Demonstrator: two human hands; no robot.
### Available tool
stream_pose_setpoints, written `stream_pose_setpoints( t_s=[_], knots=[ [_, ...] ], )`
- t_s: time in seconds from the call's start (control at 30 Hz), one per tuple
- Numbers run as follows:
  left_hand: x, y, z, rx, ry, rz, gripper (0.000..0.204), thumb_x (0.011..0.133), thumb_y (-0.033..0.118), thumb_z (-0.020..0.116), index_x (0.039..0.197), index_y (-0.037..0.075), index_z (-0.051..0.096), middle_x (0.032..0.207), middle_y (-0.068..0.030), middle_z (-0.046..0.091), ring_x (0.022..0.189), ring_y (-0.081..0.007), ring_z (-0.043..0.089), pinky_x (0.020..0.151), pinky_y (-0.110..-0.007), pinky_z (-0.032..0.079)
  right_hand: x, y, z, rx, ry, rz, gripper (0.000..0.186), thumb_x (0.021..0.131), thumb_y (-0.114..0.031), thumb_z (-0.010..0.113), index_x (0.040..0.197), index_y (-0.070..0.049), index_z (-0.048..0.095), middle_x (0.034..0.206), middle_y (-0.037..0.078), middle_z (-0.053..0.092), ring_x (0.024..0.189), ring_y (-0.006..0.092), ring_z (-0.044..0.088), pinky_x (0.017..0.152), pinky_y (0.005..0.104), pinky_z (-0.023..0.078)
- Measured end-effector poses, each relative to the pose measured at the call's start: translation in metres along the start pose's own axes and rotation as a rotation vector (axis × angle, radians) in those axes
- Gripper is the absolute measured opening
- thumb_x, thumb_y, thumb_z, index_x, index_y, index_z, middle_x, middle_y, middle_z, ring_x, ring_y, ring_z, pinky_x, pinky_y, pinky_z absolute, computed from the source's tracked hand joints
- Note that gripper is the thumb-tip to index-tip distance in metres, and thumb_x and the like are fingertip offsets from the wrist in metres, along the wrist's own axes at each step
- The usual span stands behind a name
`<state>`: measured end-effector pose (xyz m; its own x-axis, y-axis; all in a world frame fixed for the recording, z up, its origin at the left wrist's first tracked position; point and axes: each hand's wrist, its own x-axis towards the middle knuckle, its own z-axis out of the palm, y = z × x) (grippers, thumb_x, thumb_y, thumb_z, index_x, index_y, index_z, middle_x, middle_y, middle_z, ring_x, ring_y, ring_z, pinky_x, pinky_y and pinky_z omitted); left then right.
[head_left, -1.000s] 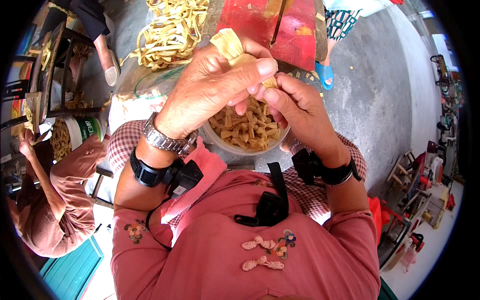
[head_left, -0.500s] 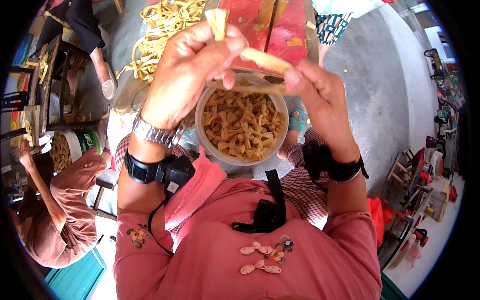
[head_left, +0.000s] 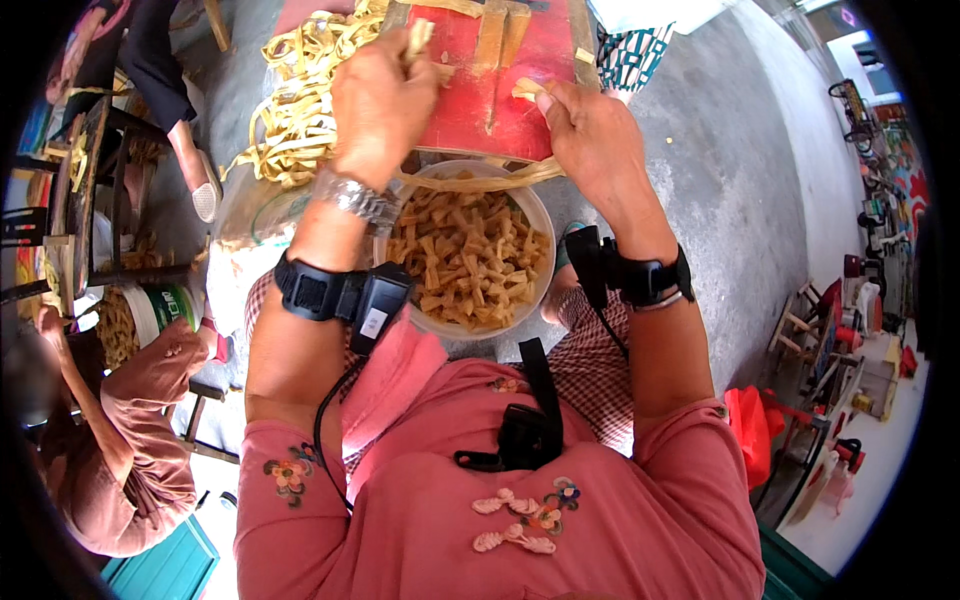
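Above the near part of a red board (head_left: 470,120), my left hand (head_left: 385,105) is closed round a pale yellow, folded piece of strip (head_left: 420,38), its end sticking up past the fingers. My right hand (head_left: 592,135) pinches another yellow strip end (head_left: 526,89) between thumb and fingers. A long flat strip (head_left: 490,181) sags between the two hands, over the far rim of a translucent round tub (head_left: 548,255). Short knotted yellow pieces (head_left: 465,260) fill much of this tub, which stands in front of my lap.
Long loose strips (head_left: 300,110) lie heaped left of the board. Two wooden blocks (head_left: 490,38) stand on the board. At left, another person's arm (head_left: 95,400) is near a white-and-green bucket (head_left: 165,310) with similar pieces. A red bag (head_left: 748,425) hangs at right.
Both hands have moved away from me, from above the tub to over the red board, and slightly apart. The strip still hangs between them. The view has shifted a little.
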<state>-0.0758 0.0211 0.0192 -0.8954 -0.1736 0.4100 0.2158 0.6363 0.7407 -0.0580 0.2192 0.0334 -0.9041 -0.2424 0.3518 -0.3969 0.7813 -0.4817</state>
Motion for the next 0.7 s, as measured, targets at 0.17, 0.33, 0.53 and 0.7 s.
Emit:
stream_pose_setpoints(
  t_s=[0.17, 0.33, 0.53, 0.7],
  knots=[
    [-0.033, 0.042, -0.043, -0.405, -0.747, -0.186, 0.022, 0.091, 0.023, 0.058, 0.096, 0.003, 0.065, 0.071, -0.0004, 0.066, 0.054, -0.0025, 0.05, 0.044, -0.019, 0.039, -0.028, -0.028, -0.021, 0.415, -0.082, 0.012, 0.025, 0.091, -0.02, 0.053, 0.078, 0.001, 0.05, 0.061, 0.021, 0.046, 0.055, 0.0368, 0.05, 0.051, 0.04, 0.037],
    [-0.074, 0.026, -0.028, -0.207, -1.06, -0.262, 0.021, 0.089, 0.02, 0.057, 0.087, 0.0, 0.063, 0.066, -0.0049, 0.063, 0.056, -0.017, 0.06, 0.054, -0.028, 0.048, -0.043, -0.054, -0.03, 0.413, -0.104, -0.135, 0.022, 0.092, -0.02, 0.052, 0.081, -0.001, 0.052, 0.061, 0.015, 0.048, 0.054, 0.0283, 0.049, 0.05, 0.0351, 0.038],
    [-0.102, 0.004, -0.017, -0.824, -0.746, -0.242, 0.026, 0.092, 0.017, 0.046, 0.106, -0.004, 0.052, 0.092, -0.0129, 0.063, 0.084, -0.0219, 0.063, 0.072, -0.034, 0.053, -0.075, -0.073, -0.003, 0.461, -0.247, -0.432, 0.017, 0.087, -0.016, 0.056, 0.078, -0.001, 0.054, 0.065, 0.013, 0.051, 0.061, 0.0291, 0.057, 0.054, 0.0353, 0.043],
    [-0.093, 0.015, -0.031, -1.32, -0.532, -1.002, 0.035, 0.093, 0.026, 0.039, 0.108, -0.003, 0.052, 0.09, -0.0124, 0.06, 0.078, -0.0204, 0.058, 0.072, -0.03, 0.048, -0.097, -0.075, 0.009, 0.696, -0.51, -0.158, 0.023, 0.09, -0.024, 0.055, 0.078, -0.004, 0.051, 0.067, 0.011, 0.058, 0.058, 0.0287, 0.059, 0.051, 0.0386, 0.043]
  ],
)
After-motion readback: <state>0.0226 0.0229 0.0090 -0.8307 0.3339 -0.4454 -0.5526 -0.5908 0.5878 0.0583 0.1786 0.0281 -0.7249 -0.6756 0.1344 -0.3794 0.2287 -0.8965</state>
